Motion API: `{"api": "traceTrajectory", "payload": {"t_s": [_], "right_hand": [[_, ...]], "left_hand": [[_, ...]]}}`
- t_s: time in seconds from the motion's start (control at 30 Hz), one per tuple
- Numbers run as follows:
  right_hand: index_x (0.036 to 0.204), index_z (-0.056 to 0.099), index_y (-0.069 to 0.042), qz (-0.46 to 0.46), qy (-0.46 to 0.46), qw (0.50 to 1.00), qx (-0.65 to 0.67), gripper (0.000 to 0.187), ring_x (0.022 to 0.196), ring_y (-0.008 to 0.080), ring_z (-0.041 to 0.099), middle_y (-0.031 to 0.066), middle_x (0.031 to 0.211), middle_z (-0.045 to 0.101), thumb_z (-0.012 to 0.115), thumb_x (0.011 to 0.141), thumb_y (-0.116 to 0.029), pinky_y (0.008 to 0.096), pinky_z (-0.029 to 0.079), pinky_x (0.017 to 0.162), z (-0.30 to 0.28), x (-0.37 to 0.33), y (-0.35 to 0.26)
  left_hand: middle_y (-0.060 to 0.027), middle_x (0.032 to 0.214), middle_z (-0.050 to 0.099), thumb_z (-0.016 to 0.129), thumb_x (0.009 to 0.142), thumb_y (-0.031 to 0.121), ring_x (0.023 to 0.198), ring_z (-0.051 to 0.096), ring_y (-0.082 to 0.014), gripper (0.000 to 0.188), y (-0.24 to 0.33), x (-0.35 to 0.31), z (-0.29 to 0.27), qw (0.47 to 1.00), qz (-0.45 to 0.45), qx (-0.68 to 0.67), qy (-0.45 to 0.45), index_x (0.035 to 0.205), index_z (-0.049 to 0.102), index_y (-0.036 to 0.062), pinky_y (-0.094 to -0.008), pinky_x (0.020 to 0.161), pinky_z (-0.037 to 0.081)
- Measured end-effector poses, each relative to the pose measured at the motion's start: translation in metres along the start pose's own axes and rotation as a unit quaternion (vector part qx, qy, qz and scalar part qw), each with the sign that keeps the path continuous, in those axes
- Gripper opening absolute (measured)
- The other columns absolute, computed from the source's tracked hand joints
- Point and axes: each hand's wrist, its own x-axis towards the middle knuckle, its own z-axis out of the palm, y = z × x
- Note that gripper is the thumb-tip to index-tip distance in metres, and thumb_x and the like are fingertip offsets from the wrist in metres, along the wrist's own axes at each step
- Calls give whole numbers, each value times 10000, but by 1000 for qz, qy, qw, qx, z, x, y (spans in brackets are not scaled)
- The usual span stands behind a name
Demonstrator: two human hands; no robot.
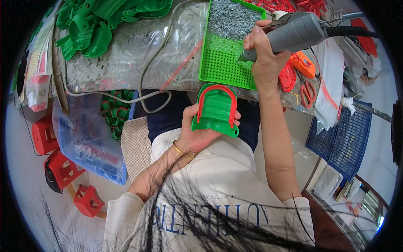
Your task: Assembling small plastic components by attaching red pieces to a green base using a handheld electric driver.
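Observation:
My left hand (195,133) grips a green plastic scoop-shaped part (218,110) from below, just off the table's front edge. A red U-shaped handle (201,97) lies around the inside of that part. Up at the right, my right hand (265,54) is wrapped round a grey electric screwdriver (294,32). The driver's tip points left and down, over a bright green perforated tray (228,63). Small silver screws (233,19) fill the far half of the tray. Between the driver's tip and the part there is a wide gap.
Green plastic parts (90,31) are heaped at the far left. A grey cable (149,67) crosses the plastic-covered table (113,71). Right of the tray lie red-handled scissors (307,93) and an orange tool (303,64). A lined blue crate (92,143) holds assembled pieces beside red stools (89,200).

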Motion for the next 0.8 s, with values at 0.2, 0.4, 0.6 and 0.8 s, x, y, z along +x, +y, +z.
{"api": "traceTrajectory", "payload": {"t_s": [0.2, 0.4, 0.6, 0.8], "right_hand": [[993, 530, 35, -26, 11, 999, 19, 170, 547, 119, 452, 30, 641, 472, 561, 844, -41, 297, 409, 556, 0, 3, -38], [966, 542, 53, 75, -75, 977, 182, 170, 499, 112, 490, 42, 648, 520, 596, 815, -3, 246, 399, 485, 3, -36, -82], [999, 517, 67, 118, -85, 980, 133, 210, 506, 111, 481, 44, 641, 509, 560, 800, 17, 244, 392, 486, 2, -68, -94], [1072, 502, -7, 125, -106, 983, 86, 235, 505, 115, 411, -1, 575, 398, 525, 869, -122, 280, 346, 517, 2, -74, -96]], "left_hand": [[-260, 1161, 552, 431, 835, 501, 1052, 562, -352, 685, 2, 3, 5, 1000, 6, 3, -7, 1281, 438, -20, -444, 947, 426], [-251, 1164, 556, 444, 825, 500, 1031, 580, -340, 685, 4, -1, 4, 1000, 13, 22, -11, 1277, 445, -15, -439, 940, 437], [-249, 1168, 558, 462, 826, 506, 1063, 564, -346, 685, 0, -4, 5, 999, 31, -8, 8, 1276, 447, -10, -453, 964, 421], [-244, 1178, 555, 460, 836, 498, 1073, 558, -352, 669, -1, -3, 3, 999, 30, -7, -18, 1278, 450, -4, -459, 979, 411]]}}
